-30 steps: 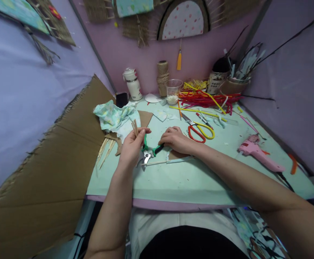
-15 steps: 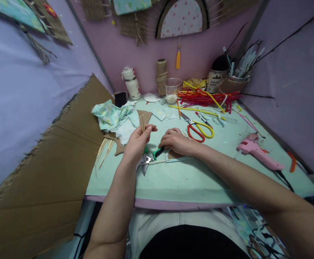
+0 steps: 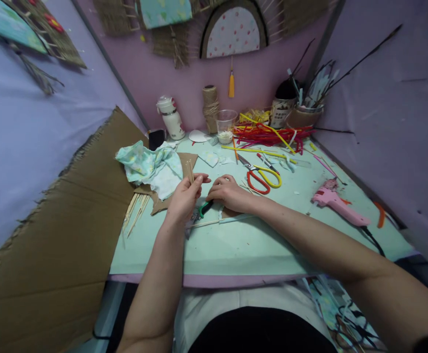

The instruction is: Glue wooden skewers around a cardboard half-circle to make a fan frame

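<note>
My left hand (image 3: 186,196) is closed around a small bundle of thin wooden sticks (image 3: 189,169), whose ends point up. My right hand (image 3: 228,192) rests low on the table with its fingers curled; what lies under the fingertips is hidden. Green-and-black-handled pruning shears (image 3: 201,212) lie between my hands, one handle reaching the right fingers, the blades partly behind my left wrist. A thin stick with a pale blue section (image 3: 232,220) lies in front of the shears. A piece of brown cardboard (image 3: 229,212) shows beneath my right hand.
Large scissors (image 3: 260,177) lie beyond my right hand, and a pink glue gun (image 3: 340,205) farther right. Patterned cloth (image 3: 149,161) and loose sticks (image 3: 137,212) lie left, beside a tall cardboard sheet (image 3: 70,211). Pipe cleaners (image 3: 272,135), twine (image 3: 210,109) and a bottle (image 3: 171,118) are at the back.
The whole view has shifted slightly, so everything appears farther left and a little lower. The shears' blades look turned slightly. Both hands keep nearly the same places on the table.
</note>
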`<state>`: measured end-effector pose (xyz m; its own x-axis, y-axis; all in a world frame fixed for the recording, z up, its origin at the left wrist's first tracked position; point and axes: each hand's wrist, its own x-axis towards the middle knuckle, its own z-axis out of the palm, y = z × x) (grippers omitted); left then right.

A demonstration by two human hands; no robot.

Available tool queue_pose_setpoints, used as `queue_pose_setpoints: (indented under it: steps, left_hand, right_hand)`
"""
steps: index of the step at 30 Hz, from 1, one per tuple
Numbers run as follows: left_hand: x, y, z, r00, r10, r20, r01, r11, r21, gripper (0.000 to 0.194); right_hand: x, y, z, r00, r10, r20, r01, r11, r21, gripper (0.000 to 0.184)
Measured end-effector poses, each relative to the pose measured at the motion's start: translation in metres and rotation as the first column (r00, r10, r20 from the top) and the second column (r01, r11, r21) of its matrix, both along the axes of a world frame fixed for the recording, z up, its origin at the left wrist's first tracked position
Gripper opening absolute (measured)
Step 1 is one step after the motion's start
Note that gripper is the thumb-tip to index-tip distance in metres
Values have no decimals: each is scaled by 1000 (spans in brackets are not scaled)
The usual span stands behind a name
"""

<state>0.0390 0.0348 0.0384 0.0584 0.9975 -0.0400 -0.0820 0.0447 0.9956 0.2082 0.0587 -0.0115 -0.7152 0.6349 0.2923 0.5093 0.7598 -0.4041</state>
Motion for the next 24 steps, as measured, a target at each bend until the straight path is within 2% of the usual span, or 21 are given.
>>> queue_pose_setpoints:
  steps: [4,10,15,20,24]
  left_hand:
    - [1,0,-1,1000,10,9,-10,1000,-29,22]
    - [3,-2,-2,997,7,80,1,995,-102,22]
    - [4,-2,-3,997,-9,77,18,992,-125,27]
    - [3,-1,-8,998,-8,68,16,993,-117,30]
    - [-2,3,-12,996,39,75,-32,996,-89,27]
  right_hand:
    - [0,5,0,1000,-3,21,3,999,33,30]
    - [2,7,1,999,27,23,-26,1000,-14,29]
    - [2,9,2,998,66,20,-65,997,-43,31]
    - [4,11,0,997,71,15,-72,997,24,35]
    - [3,18,-3,998,57,-1,-57,997,58,33]
